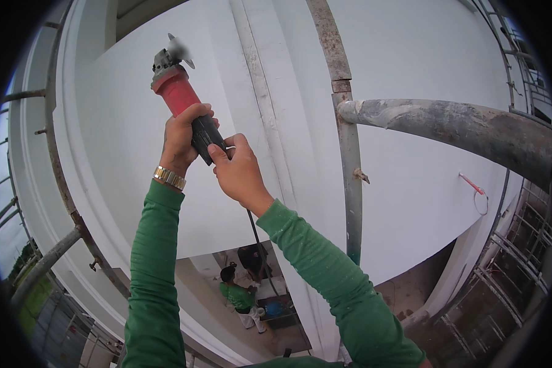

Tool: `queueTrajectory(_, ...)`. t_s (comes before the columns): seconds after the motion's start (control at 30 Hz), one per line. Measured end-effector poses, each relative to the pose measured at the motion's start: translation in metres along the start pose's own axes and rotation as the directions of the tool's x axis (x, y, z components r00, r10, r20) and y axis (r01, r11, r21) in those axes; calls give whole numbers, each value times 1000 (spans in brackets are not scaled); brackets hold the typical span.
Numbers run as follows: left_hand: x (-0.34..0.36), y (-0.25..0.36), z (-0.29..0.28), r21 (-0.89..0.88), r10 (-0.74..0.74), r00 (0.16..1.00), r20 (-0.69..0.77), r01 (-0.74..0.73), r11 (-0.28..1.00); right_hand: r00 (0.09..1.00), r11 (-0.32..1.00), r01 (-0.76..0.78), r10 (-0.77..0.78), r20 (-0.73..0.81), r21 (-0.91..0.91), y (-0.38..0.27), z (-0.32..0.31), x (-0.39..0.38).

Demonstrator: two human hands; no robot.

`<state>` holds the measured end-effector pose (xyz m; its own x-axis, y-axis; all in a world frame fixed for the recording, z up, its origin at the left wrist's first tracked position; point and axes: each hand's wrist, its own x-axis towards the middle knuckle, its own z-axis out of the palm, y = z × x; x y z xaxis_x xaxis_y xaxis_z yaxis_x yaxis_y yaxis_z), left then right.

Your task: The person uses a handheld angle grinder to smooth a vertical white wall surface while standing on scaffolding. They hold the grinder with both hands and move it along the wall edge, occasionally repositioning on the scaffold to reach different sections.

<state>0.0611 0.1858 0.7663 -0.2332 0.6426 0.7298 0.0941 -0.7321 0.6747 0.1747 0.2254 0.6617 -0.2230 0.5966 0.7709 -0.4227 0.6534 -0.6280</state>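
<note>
A red and black angle grinder (182, 93) is raised in front of the white wall, its grey metal head tilted up and to the left. My left hand (183, 136) wraps round the body where red meets black. At the black rear end, my right hand (242, 172) grips with thumb and fingers. The disc (179, 49) at the head looks partly blurred; I cannot tell if it touches anything. From the grinder's rear a dark cord (255, 233) hangs past my right wrist. Green sleeves cover both forearms, and a metal watch (169, 177) is on my left wrist.
Rusty scaffold tubes stand close: an upright (351, 178) right of centre, a thick crossbar (448, 126) to the right, another pole (58, 141) at left. A grooved strip (260, 92) runs down the wall. Far below, people (239, 295) work through an opening. An orange-handled item (472, 182) hangs at right.
</note>
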Motion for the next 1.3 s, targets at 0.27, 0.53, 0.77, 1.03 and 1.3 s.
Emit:
queueTrajectory(0.27, 6, 10, 2, -101, -94, 996, 12, 94, 990, 997, 999, 7, -5, 75, -33, -18, -11, 6)
queueTrajectory(0.53, 34, 23, 10, -153, -176, 977, 119, 193, 969, 950, 878, 304, -251, 185, -369, -43, -12, 70)
queueTrajectory(0.77, 99, 48, 22, 128, -7, 955, 295, -32, 991, 923, 827, 375, -377, 81, -418, -69, -11, 163)
queueTrajectory(1.03, 143, -39, 6, 566, -123, 991, 59, 69, 822, 881, 798, 404, -470, -44, -447, -120, -12, 250)
queueTrajectory(1.3, 132, -83, 14, 873, 104, 992, 77, -118, 473, 861, 814, 379, -485, -155, -441, -137, -19, 349)
